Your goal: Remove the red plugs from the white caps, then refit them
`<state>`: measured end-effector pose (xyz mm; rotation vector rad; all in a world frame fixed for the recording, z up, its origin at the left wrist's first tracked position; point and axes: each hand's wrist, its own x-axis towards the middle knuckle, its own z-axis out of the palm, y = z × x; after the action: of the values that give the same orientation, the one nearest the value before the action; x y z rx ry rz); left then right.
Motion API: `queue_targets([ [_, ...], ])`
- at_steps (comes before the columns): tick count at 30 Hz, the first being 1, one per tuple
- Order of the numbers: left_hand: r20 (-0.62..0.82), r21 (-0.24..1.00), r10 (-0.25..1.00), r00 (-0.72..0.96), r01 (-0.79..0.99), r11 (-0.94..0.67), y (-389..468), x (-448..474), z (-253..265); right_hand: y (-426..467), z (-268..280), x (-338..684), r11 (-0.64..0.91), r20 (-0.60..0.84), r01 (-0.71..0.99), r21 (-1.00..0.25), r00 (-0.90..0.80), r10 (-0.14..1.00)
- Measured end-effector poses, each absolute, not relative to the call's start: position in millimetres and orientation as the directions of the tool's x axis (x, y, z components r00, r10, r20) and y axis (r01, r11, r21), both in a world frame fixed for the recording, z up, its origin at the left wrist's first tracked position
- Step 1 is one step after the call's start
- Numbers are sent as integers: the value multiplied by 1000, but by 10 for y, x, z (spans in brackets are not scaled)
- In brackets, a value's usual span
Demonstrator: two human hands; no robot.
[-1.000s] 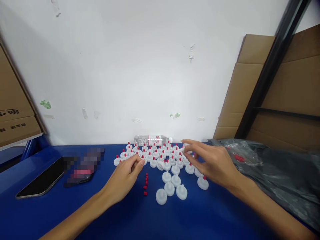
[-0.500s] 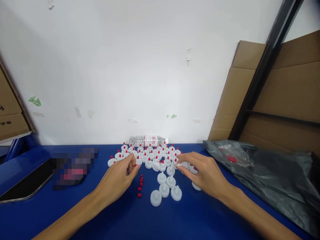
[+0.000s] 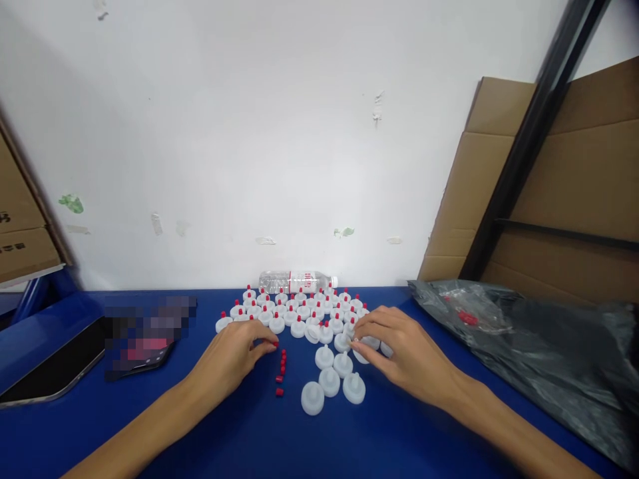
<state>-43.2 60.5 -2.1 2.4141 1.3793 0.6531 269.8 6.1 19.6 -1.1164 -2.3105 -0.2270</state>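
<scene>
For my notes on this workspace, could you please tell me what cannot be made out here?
Head view: small red cap at the left hand: partly covered by that hand.
Head view: white caps at the right hand: partly covered by it; whether it grips one is hidden.
Head view: phone at far left: cut off by the left edge.
Head view: bottle label: lettering too small to read.

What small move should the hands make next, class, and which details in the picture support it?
Probably the left hand should carry its red cap over to one of the front white lids: the cap appears pinched between thumb and finger, those front lids show bare spouts, and many lids behind already wear red caps.
</scene>
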Motion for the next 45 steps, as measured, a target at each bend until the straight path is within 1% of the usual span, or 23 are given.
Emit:
queue_targets([
  [5, 247, 396, 830, 500, 730, -558, 585, -421, 1, 59, 214, 2709, 602, 507, 791, -107, -478, 718],
  [10, 219, 376, 832, 509, 743, -553, 582, -405, -23, 63, 196, 2699, 563, 418, 814, -145, -465, 780],
  [15, 226, 393, 825, 519, 726, -564, 582, -403, -34, 82, 165, 2697, 566, 357, 812, -141, -492, 794],
  [19, 231, 395, 821, 522, 721, -570, 579, -406, -40, 73, 212, 2704, 557, 369, 819, -134, -481, 795],
  [22, 230, 385, 824, 518, 729, -566, 583, -413, -49, 52, 304, 2770, 491, 376, 864, -116, -419, 826],
  [24, 232, 377, 824, 517, 733, -566, 583, -413, -49, 38, 366, 2852, 422, 342, 901, -98, -367, 865],
  [26, 235, 369, 823, 517, 736, -568, 573, -403, -41, 26, 408, 2944, 387, 302, 920, -69, -350, 887],
  [29, 274, 361, 823, 498, 740, -568, 533, -364, -13, 5, 424, 3046, 378, 256, 925, -32, -358, 898],
  [32, 369, 375, 819, 440, 735, -564, 476, -315, 20, -27, 398, 3076, 353, 196, 935, -34, -340, 920],
  [34, 435, 378, 811, 391, 738, -559, 439, -291, 41, -46, 366, 3072, 365, 138, 929, -61, -354, 925],
  [37, 504, 369, 783, 364, 729, -576, 395, -278, 68, -57, 309, 3054, 430, 77, 891, -145, -423, 903],
  [39, 529, 378, 771, 355, 714, -589, 373, -281, 81, -51, 273, 3041, 475, 79, 864, -169, -468, 880],
  [40, 536, 390, 770, 346, 707, -589, 363, -285, 87, -46, 260, 3034, 490, 91, 857, -158, -482, 871],
  [42, 537, 431, 783, 315, 695, -575, 345, -292, 97, -36, 251, 3017, 500, 130, 860, -106, -486, 864],
  [45, 504, 536, 828, 247, 662, -524, 321, -293, 113, -32, 291, 2968, 461, 218, 886, -48, -441, 871],
])
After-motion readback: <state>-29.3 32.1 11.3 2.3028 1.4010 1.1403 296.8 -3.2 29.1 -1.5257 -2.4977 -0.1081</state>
